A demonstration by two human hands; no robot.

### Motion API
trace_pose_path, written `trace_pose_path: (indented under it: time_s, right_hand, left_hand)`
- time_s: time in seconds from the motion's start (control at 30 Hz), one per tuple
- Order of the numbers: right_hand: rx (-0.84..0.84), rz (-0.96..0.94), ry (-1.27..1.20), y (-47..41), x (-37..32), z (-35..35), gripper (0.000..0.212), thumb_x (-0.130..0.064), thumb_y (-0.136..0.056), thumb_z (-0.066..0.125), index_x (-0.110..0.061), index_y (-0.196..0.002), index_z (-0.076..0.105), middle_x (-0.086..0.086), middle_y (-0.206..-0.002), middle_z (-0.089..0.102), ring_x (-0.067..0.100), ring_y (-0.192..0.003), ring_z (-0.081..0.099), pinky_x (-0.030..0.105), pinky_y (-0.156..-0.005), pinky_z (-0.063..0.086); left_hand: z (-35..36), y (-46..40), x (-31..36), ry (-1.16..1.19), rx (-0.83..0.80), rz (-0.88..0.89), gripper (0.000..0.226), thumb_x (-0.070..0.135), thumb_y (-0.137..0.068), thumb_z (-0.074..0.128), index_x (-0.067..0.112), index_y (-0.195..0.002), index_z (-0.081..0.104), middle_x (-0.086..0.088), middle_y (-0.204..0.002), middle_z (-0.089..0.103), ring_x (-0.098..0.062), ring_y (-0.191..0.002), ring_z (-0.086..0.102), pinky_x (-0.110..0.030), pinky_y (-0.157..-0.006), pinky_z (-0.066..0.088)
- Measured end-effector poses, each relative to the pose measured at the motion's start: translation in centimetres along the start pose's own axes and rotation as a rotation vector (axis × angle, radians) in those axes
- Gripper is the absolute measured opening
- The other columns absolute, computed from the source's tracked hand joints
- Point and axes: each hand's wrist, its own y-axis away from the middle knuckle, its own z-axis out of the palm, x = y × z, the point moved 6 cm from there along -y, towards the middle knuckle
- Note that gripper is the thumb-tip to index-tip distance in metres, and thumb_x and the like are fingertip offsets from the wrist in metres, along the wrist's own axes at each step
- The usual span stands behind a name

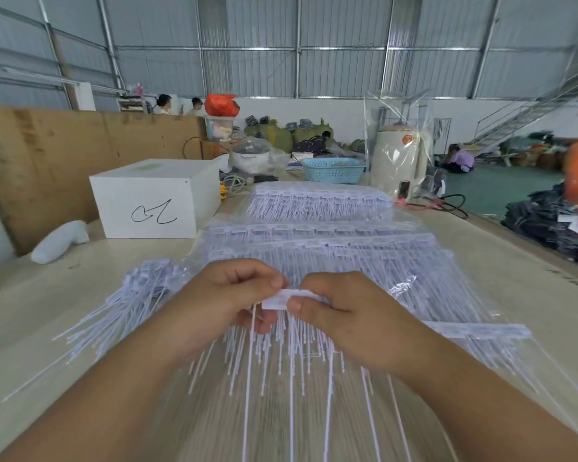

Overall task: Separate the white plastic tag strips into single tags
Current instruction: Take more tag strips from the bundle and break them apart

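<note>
Both hands meet at the middle of the view over the table. My left hand [224, 295] and my right hand [341, 311] pinch the white head of a tag strip [279, 299] between thumbs and fingers, left hand on its left end, right hand on its right. Thin white tails hang down from the strip toward me. A loose pile of single tags [137, 295] lies fanned out to the left. Stacked tag strips in clear bags [317, 241] lie behind my hands, with another strip [481, 330] to the right.
A white box [147, 198] with a black scribble stands at the back left, a white roll [59, 241] beside it. A blue basket [332, 168], a cream appliance [397, 161] and cables sit at the far end. The table's right edge drops to the floor.
</note>
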Motion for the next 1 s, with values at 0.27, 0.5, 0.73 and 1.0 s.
trace_pose_path:
  time_s: [0.27,0.5,0.73,1.0]
  right_hand:
    - [0.02,-0.002,-0.098,0.0,0.4,-0.5,0.038,-0.038,-0.094,0.061,-0.02,-0.063,0.05,-0.011,-0.05,0.043,0.004,-0.044,0.039,0.026,-0.048,0.032]
    - [-0.11,0.04,0.002,-0.1,0.6,0.0,0.019,-0.048,-0.089,0.063,-0.031,-0.099,0.065,-0.014,-0.074,0.063,-0.003,-0.064,0.057,0.029,-0.064,0.046]
    - [-0.078,0.088,0.094,-0.3,0.3,0.1,0.028,-0.046,-0.09,0.063,-0.019,-0.083,0.06,-0.008,-0.066,0.052,0.003,-0.054,0.046,0.026,-0.053,0.036]
    - [0.042,0.131,-0.037,-0.5,0.5,-1.3,0.035,-0.048,-0.09,0.061,-0.024,-0.065,0.053,-0.01,-0.06,0.049,0.002,-0.054,0.044,0.029,-0.056,0.038]
  left_hand:
    - [-0.3,0.1,-0.3,-0.107,-0.04,-0.074,0.042,0.054,-0.07,0.06,0.018,-0.086,0.074,0.001,-0.047,0.039,-0.011,-0.041,0.033,-0.017,-0.041,0.03]
    - [0.6,-0.1,-0.1,-0.323,-0.019,0.088,0.027,0.05,-0.077,0.058,0.026,-0.08,0.072,0.005,-0.052,0.04,-0.005,-0.042,0.033,-0.014,-0.043,0.027]
    - [1.1,0.0,-0.1,-0.483,0.104,0.198,0.03,0.053,-0.081,0.05,0.032,-0.084,0.072,-0.003,-0.076,0.07,-0.019,-0.07,0.062,-0.027,-0.067,0.046]
    - [1.3,-0.3,-0.4,-0.47,0.208,0.259,0.022,0.022,-0.095,0.06,0.033,-0.078,0.07,-0.001,-0.058,0.056,-0.004,-0.053,0.046,-0.014,-0.052,0.034]
